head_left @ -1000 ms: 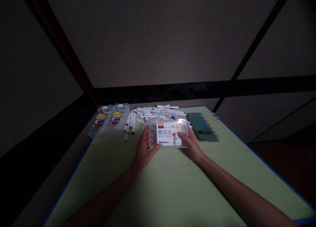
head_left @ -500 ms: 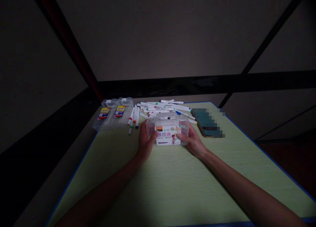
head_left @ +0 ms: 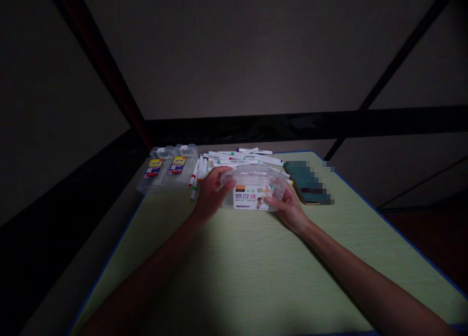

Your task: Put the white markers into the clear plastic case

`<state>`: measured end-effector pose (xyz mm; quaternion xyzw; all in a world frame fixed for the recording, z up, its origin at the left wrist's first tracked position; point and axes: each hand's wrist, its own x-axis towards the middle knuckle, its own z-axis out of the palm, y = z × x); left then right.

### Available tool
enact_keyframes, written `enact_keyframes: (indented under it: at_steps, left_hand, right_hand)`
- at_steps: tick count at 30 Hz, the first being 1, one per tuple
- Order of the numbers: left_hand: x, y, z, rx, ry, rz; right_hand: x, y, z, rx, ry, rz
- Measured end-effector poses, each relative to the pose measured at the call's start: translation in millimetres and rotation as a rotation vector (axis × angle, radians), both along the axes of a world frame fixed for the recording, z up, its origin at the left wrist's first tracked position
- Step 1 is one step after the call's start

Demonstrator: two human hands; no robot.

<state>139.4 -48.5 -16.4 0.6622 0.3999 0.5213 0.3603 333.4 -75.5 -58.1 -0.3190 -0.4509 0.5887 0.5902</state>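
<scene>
A clear plastic marker case [head_left: 225, 199] with a white printed label [head_left: 252, 198] is between my two hands, over the middle of the table. My left hand [head_left: 212, 192] grips its upper left corner, thumb in front and fingers over the top and behind. At the right side, my right hand [head_left: 292, 213] holds the case with the thumb pressed on the label's edge. Its other fingers are mostly hidden behind the case. Just beyond lies a loose pile of white markers [head_left: 237, 162] with coloured caps, partly covered by the case.
Two clear plastic cases [head_left: 175, 180] with yellow and blue labels lie at the table's far left. A phone [head_left: 305, 180], partly pixelated, lies right of the markers. The pale green table [head_left: 241, 267] has a blue edge, and a wall [head_left: 234, 58] rises behind it.
My left hand has moved up from the case's left side to its upper left corner. The case has shifted slightly right and tilted, showing more of its top. My right hand keeps its hold.
</scene>
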Motion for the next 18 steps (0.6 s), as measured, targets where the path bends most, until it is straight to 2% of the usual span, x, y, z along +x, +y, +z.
enact_keyframes:
  at_steps: [3, 6, 18]
  left_hand:
    - [-6, 3, 8.0, -0.082, 0.113, -0.043]
    - [-7, 4, 12.0, -0.109, 0.159, -0.033]
    - [-6, -1, 15.1, -0.265, -0.038, -0.005]
  right_hand:
    - [0, 1, 0.3, 0.034, 0.018, -0.012]
    - [0, 1, 0.2, 0.046, 0.021, -0.002]
    - [0, 2, -1.4, 0.036, 0.040, 0.018]
